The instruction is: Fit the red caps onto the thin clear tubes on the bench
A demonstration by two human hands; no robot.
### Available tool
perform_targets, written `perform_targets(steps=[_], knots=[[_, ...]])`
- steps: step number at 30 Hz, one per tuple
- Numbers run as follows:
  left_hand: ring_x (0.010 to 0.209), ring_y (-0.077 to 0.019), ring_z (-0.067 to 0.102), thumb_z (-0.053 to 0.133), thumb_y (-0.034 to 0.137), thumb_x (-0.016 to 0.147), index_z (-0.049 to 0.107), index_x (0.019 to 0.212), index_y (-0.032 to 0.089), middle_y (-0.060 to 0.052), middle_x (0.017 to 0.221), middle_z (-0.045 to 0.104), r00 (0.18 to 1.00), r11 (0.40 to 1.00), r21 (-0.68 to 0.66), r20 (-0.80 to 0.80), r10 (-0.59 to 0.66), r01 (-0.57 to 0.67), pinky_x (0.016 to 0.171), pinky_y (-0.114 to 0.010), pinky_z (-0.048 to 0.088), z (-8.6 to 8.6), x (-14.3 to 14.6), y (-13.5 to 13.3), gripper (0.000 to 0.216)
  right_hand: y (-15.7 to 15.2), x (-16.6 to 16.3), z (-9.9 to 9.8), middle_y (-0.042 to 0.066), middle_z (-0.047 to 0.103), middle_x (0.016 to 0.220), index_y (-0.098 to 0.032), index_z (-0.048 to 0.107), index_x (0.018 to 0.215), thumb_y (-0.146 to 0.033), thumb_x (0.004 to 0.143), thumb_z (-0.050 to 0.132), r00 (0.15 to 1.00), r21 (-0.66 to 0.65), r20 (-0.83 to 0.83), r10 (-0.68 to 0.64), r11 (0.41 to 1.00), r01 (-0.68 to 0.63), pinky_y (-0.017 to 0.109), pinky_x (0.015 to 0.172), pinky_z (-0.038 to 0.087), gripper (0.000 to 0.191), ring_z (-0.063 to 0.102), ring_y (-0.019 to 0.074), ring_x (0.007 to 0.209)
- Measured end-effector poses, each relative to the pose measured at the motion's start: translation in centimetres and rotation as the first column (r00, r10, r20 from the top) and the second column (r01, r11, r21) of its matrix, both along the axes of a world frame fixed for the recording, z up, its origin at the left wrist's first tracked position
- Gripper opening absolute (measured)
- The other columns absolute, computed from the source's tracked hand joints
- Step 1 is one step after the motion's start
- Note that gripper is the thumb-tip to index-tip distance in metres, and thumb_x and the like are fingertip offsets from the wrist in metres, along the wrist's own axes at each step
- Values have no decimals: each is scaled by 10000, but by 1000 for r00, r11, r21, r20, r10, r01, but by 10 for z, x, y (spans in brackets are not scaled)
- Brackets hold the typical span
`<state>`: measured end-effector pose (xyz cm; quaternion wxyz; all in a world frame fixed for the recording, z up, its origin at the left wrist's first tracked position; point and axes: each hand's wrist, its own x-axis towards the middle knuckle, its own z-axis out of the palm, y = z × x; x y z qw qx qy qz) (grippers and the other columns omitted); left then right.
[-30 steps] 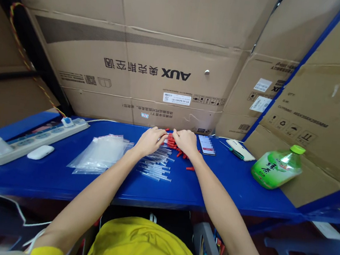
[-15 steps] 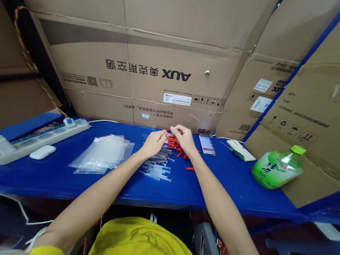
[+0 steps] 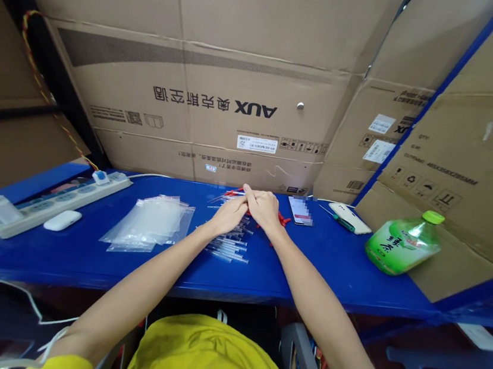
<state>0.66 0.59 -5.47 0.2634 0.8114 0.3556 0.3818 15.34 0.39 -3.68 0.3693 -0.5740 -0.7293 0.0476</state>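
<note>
Left hand (image 3: 230,214) and right hand (image 3: 265,208) meet, half-curled, any hold hidden; beside them, thin clear tubes (image 3: 228,246) look light, slick, likely stiff: pinch mid-length!

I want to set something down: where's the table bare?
One bare patch of blue table lies between the right forearm and the green bottle, nearer than the phone. A smaller one separates the white case from the plastic bags. Around the left hand and right hand, clear tubes and red pieces crowd it.
</note>
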Motion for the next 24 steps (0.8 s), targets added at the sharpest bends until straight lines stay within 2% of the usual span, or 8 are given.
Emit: perform_targets(steps=[2,5,9,14,19,24], knots=[[1305,-270,620,348,248,967,686,1267,158,-119,1340,717,1000,1000,27,-9,9,-8,1174,-430,442,2,1,0,461,-1,-2,1,74,815,905,-260,834,865,-661,1081,284,999,-8,37,-40,999,40,261,714,366,715,731,217,904],[1316,-263,626,350,201,957,676,1304,125,-136,1384,699,1000,999,39,17,-7,6,1189,-422,441,1,3,1,482,-1,-4,2,91,811,893,-243,834,857,-668,1082,255,998,-12,35,-59,998,60,264,712,365,752,729,220,887],[1274,-266,649,351,167,938,665,1315,95,-154,1369,703,1000,999,33,31,0,-1,1161,-429,470,-2,5,4,496,2,-6,1,99,789,829,-210,784,739,-663,1084,234,999,-10,-39,-20,1000,20,259,708,366,791,707,203,828],[1252,-263,652,349,155,921,661,1313,83,-156,1324,721,1000,999,39,21,1,-2,1145,-422,478,-4,7,6,507,8,-6,-4,59,709,684,-199,649,589,-682,1067,235,985,8,-170,38,999,-37,256,657,348,796,634,169,698],[1162,-250,668,349,134,903,674,1215,104,-147,1255,735,1000,998,56,6,16,-16,1106,-409,491,-2,7,5,451,16,-7,-10,37,633,598,-211,537,529,-719,1034,268,956,15,-285,71,997,-69,252,656,373,765,587,160,642],[920,-235,677,323,232,1018,617,1038,159,-119,1021,736,992,991,123,-109,70,-56,898,-377,537,-3,3,0,304,26,-4,-15,2,479,485,-239,405,493,-821,966,251,866,-51,-495,69,993,-108,260,608,384,765,472,134,531]])
